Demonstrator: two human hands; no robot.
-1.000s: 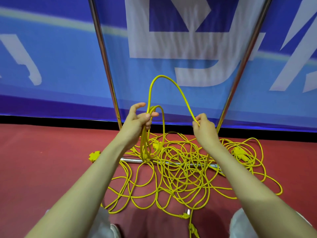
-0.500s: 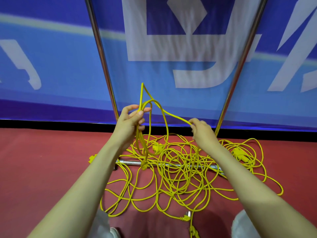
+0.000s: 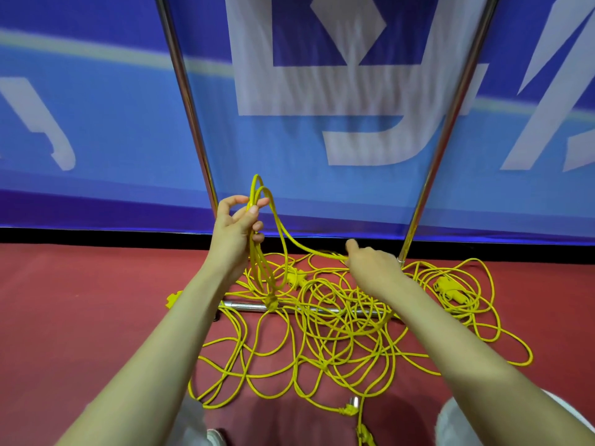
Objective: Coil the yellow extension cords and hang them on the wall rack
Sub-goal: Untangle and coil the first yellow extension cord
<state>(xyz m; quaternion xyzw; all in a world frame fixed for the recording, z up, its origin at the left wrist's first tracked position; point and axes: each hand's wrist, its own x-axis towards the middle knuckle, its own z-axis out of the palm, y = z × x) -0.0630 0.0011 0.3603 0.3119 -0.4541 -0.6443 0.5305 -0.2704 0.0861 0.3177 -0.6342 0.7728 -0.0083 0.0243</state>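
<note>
Left hand [image 3: 236, 230] is gripping yellow cord loops [image 3: 261, 272], fingers curled; right hand [image 3: 373, 263], at its 4 o'clock, is pinching a strand [image 3: 318, 252] above the tangle [image 3: 338, 333]

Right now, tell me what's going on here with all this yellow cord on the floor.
A person is coiling a yellow extension cord. The left hand grips a few gathered loops, held up in front of the blue banner. The right hand pinches the strand running down from those loops, low over the tangled pile. Most of the cord lies loose on the red floor, draped across a metal bar. No coil hangs on the metal poles in view.
</note>
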